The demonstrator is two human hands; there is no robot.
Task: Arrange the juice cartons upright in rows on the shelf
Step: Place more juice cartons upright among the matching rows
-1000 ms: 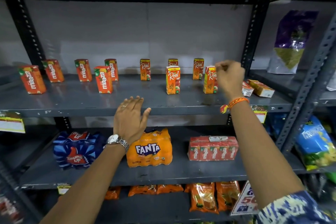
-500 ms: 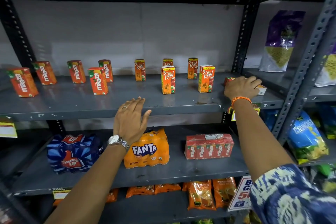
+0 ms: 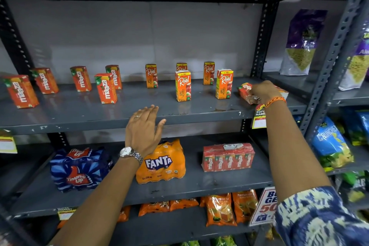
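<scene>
Several orange Real cartons (image 3: 183,85) stand upright on the grey shelf (image 3: 83,112), right of centre. Several red Maaza cartons (image 3: 105,88) stand upright on its left half. At the shelf's right end my right hand (image 3: 264,92) is closed on a lying Real carton (image 3: 245,92); another carton (image 3: 283,94) lies behind the hand, mostly hidden. My left hand (image 3: 143,128) rests flat on the shelf's front edge, fingers apart, holding nothing.
A Fanta pack (image 3: 161,163), a Thums Up pack (image 3: 78,168) and a shrink-wrapped Maaza pack (image 3: 228,157) sit on the shelf below. Snack bags (image 3: 302,43) fill the neighbouring rack at right. A metal upright (image 3: 259,40) bounds the shelf's right end.
My right hand dropped from above the front right Real carton to the lying cartons at the shelf's right end and closed on one. My left hand stayed put.
</scene>
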